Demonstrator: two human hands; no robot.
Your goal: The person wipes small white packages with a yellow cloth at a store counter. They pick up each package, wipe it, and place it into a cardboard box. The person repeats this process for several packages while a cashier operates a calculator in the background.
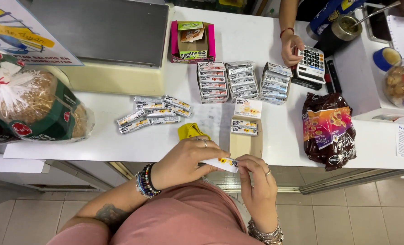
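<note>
Both my hands hold one small white candy pack (222, 164) with yellow marks, just in front of the counter edge. My left hand (186, 161) grips its left end, my right hand (256, 179) pinches its right end. Just beyond lies an open cardboard display box (246, 140) with two candy packs (243, 127) inside and a yellow wrapper (191, 131) beside it. Loose candy packs (154, 114) lie scattered to the left. Three neat stacks of packs (243, 81) stand farther back.
Another person's hand (292, 49) rests on a calculator (311, 64) across the white counter (97, 140). A pink open box (192, 41), a scale (111, 45), a bagged bread loaf (34, 106) and a brown snack bag (329, 129) surround the work area.
</note>
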